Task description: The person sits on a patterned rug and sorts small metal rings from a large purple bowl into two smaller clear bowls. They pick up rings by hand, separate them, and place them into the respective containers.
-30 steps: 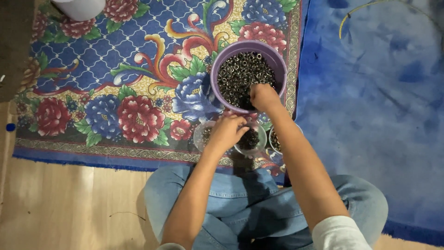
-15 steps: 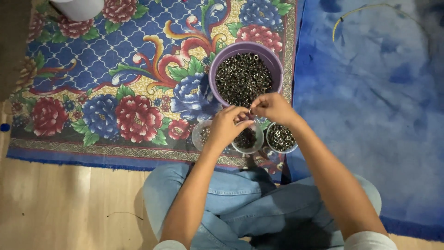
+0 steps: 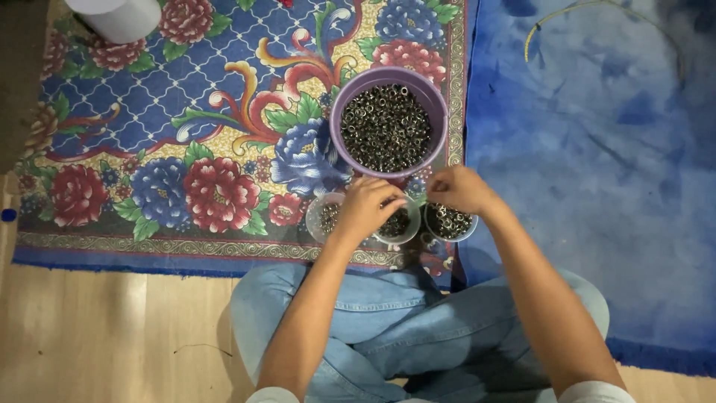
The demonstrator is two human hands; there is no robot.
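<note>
A purple bowl [image 3: 337,112] full of small metal rings [image 3: 386,127] stands on a flowered rug [image 3: 171,134]. In front of it stand three small clear cups: the left cup [image 3: 318,219], the middle cup [image 3: 398,227] and the right cup [image 3: 450,222], each holding some rings. My left hand [image 3: 368,208] hovers over the left and middle cups, fingers curled. My right hand [image 3: 461,189] is above the right cup, fingers pinched together. Both hands' fingertips point toward each other; any small ring between them is too small to tell.
A white cylinder [image 3: 123,16] stands at the rug's far left corner. A blue carpet [image 3: 597,164] lies to the right, with a thin yellowish cord [image 3: 589,9] on it. Wooden floor [image 3: 104,336] is at the near left. My crossed legs in jeans [image 3: 388,321] sit below the cups.
My right hand has come out of the purple bowl and back over the cups. My left hand has stayed over the small cups, and both hands are now close together.
</note>
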